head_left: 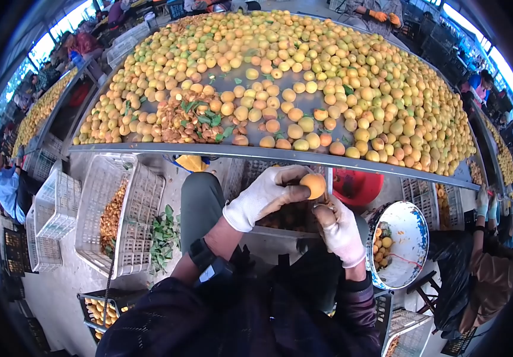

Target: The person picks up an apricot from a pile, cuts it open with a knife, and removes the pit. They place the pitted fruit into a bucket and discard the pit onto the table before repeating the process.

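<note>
My left hand (266,197), in a white glove with dirty fingertips, pinches an orange-yellow apricot (313,185) between thumb and fingers above my lap. Just below and to the right of the fruit is my right hand (341,231), gloved too, its fingers closed together. What they hold, if anything, is hidden. Beneath both hands, between my knees, a crate (286,221) shows in part. In front stands a metal-edged table (268,152) heaped with apricots (387,113). A pile of split apricot pieces and leaves (191,119) lies near its front edge.
A white crate (140,223) with apricot pieces stands left, beside loose leaves (164,241). On the right are a white bucket (408,238) containing apricots and a red basin (357,185). A co-worker's legs (447,268) are close at right; other people sit around neighbouring tables.
</note>
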A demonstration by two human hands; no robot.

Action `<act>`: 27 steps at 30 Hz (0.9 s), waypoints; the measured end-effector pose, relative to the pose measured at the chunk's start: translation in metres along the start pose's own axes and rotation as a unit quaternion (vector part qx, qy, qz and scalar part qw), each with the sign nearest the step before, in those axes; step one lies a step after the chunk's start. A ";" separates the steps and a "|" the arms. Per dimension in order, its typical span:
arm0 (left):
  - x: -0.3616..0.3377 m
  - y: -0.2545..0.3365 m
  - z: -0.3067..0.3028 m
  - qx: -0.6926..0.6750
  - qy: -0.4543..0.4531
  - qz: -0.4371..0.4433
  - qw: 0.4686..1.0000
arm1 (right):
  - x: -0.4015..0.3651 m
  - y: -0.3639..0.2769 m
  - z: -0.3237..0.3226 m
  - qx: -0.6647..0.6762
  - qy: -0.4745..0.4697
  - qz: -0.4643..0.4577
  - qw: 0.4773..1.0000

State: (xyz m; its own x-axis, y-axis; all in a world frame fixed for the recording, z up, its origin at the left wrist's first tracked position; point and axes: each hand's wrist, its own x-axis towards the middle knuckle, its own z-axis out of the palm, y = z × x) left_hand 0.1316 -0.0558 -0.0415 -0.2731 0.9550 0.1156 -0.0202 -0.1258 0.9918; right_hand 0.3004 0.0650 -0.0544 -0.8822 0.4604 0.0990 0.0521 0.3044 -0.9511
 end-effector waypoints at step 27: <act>0.006 -0.012 0.013 -0.211 0.040 -0.019 0.977 | -0.004 -0.007 -0.004 0.000 0.000 0.022 1.000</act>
State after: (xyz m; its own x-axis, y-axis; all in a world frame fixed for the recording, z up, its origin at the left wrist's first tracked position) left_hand 0.1426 -0.0448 -0.0520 -0.3391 0.9390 0.0570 -0.4212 -0.2057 0.8833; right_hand 0.3051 0.0643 -0.0475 -0.8792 0.4729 0.0577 0.0902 0.2842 -0.9545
